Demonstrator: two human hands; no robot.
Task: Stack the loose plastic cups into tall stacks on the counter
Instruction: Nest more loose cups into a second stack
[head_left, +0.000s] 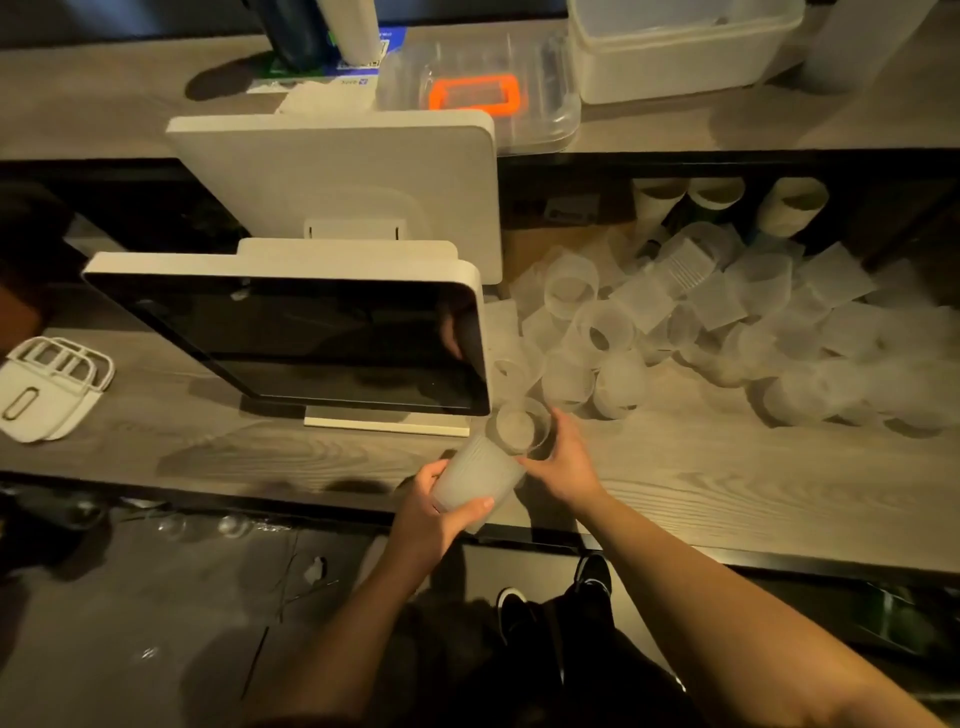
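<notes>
Grey wood-grain counter (675, 483) under loose plastic cups (691, 317), monitor (311, 332), white rack (47, 384).

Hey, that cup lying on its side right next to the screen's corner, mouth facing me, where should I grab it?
Take the cup by its ribbed wall just behind the rim, coming from above: it lies sideways atop the pile, so the upper wall is exposed.
</notes>
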